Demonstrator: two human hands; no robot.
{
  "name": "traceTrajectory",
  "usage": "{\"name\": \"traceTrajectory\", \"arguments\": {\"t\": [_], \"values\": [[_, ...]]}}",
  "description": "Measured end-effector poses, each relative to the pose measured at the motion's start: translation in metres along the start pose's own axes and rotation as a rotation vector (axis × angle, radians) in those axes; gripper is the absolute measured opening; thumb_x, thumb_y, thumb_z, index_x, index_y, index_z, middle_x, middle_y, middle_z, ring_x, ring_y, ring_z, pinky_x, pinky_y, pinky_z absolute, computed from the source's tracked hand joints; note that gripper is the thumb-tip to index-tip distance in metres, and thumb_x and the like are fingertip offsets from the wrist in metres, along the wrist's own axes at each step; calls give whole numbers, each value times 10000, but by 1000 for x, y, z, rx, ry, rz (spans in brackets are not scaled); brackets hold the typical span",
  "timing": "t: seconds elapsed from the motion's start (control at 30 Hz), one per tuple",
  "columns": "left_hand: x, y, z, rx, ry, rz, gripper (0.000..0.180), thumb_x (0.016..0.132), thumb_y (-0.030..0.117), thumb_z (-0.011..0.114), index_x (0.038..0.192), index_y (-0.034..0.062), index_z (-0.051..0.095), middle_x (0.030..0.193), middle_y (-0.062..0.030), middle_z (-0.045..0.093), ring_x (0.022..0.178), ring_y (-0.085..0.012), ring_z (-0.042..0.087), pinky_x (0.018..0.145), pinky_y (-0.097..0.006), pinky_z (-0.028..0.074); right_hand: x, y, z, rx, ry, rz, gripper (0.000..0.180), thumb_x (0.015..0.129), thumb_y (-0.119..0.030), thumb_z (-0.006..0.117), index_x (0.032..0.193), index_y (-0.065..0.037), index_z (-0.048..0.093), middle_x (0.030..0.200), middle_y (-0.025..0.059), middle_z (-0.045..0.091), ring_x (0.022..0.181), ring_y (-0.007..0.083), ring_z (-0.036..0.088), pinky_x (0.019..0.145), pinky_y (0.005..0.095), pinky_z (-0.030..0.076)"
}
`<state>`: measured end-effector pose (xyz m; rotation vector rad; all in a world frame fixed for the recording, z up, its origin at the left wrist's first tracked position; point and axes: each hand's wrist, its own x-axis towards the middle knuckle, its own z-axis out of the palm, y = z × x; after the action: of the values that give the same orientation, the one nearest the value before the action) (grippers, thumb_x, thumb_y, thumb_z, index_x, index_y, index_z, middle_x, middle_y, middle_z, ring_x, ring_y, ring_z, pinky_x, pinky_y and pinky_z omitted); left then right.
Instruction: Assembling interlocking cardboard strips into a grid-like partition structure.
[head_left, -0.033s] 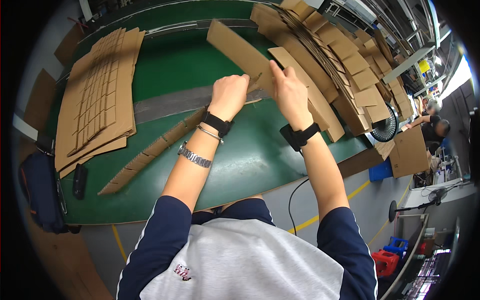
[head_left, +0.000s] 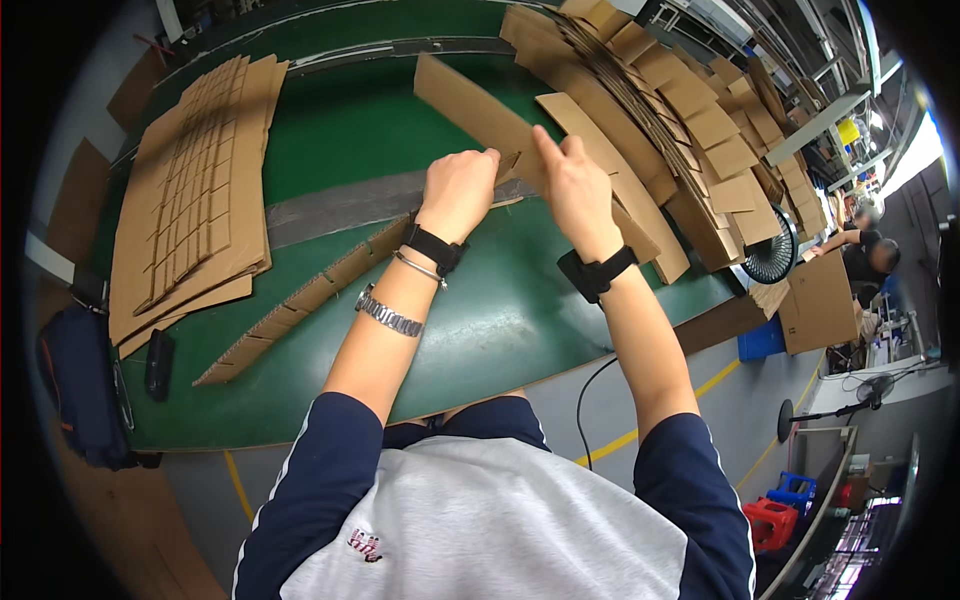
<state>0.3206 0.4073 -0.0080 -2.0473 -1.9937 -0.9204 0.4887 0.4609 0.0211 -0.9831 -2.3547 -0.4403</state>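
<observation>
My left hand (head_left: 460, 192) is closed over the far end of a long slotted cardboard strip (head_left: 300, 308), which stands on edge and runs toward the near left of the table. In my right hand (head_left: 578, 190) is a second cardboard strip (head_left: 475, 108), its free end pointing up and left. That strip crosses the slotted one just right of my left fist. Whether the slots there are engaged is hidden. My right index finger lies stretched along the strip while the other fingers curl around it.
Flat slotted cardboard sheets (head_left: 190, 190) are stacked at left on the green table (head_left: 480, 310). Beside my right hand lie loose strips (head_left: 625, 190) and a large pile of cardboard dividers (head_left: 690, 120). A small black fan (head_left: 770, 250) stands at the right edge; another person (head_left: 870, 255) is farther right.
My right hand has shifted slightly left, and the free end of its strip has dropped a little. My left hand stays in place.
</observation>
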Motion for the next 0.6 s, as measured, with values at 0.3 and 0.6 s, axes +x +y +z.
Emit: {"name": "traceTrajectory", "arguments": {"t": [0.3,0.6], "values": [[-3,1,3,-16,21,-20,83,868,98,577,866,26,620,756,-156,669,743,-346,667,668,-451,536,4,-11,0,27,-58,-15,517,762,8,610,1277,-42,585,897,116,569,779,245,641,633,338,542],[-5,0,-5,-28,-24,-28,97,850,123,600,889,35,614,787,-171,673,784,-365,666,680,-460,535,-8,-1,18,189,-188,-27,421,844,-64,582,1261,-8,594,884,148,604,806,306,646,717,393,541]]}}
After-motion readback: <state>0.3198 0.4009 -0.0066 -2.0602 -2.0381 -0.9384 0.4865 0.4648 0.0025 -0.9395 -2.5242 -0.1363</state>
